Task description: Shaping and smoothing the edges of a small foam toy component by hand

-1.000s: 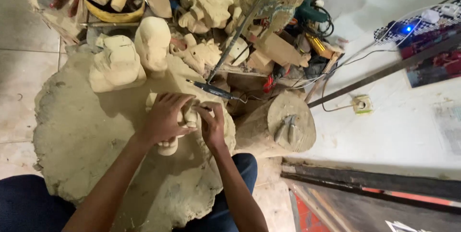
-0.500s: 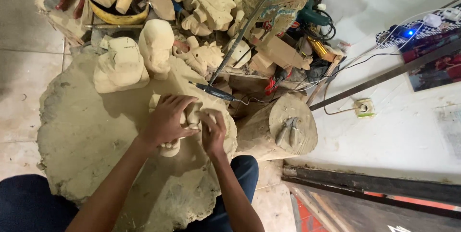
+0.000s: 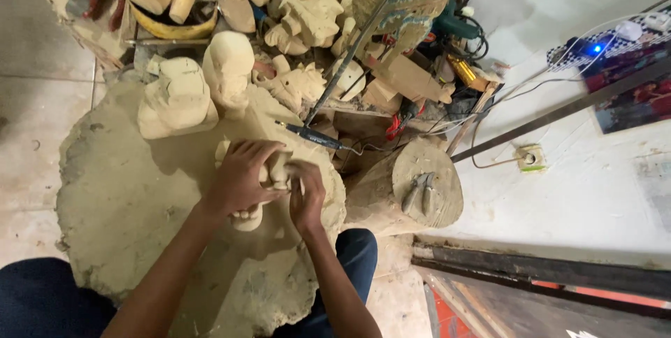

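Observation:
My left hand (image 3: 241, 178) grips a pale carved wooden figure (image 3: 249, 219) and presses it down on a big, rough wooden slab (image 3: 126, 205). My right hand (image 3: 306, 195) is closed against the figure's right side, fingers curled; a small tool may be in it, but I cannot make it out. Most of the figure is hidden under both hands; only its rounded lower end and a bit near its top show.
Several unfinished pale carvings (image 3: 178, 97) crowd the slab's far edge. A thin dark tool with a cable (image 3: 311, 134) lies just beyond my hands. Pliers (image 3: 417, 191) rest on a log stump (image 3: 426, 195) to the right. A power tool and cables lie behind.
The hands stay on the figure with only small shifts; the view has drifted slightly.

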